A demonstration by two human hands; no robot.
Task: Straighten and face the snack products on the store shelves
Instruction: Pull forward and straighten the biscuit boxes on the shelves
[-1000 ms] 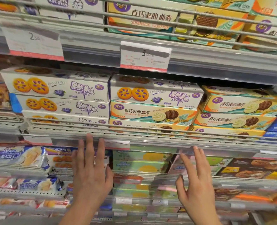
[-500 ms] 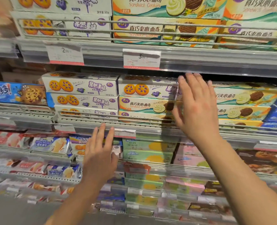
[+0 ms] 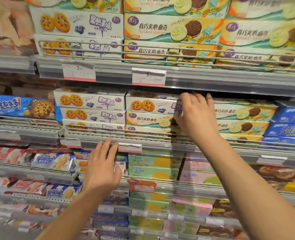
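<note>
Right hand (image 3: pixel 196 116) was curled over the right end of the top blueberry cookie box (image 3: pixel 151 103) on the middle shelf, fingers hooked behind its upper edge, thumb at the front. Left hand (image 3: pixel 101 168) hung relaxed and empty near the shelf rail (image 3: pixel 91 131). The box lay flat atop sandwich cookie boxes (image 3: pixel 148 119), long axis running left-right along the shelf, printed face outward. My worry: a one-ended pull could swing it askew, drag it over the rail, or nudge the neighbouring stack (image 3: pixel 243 112).
</note>
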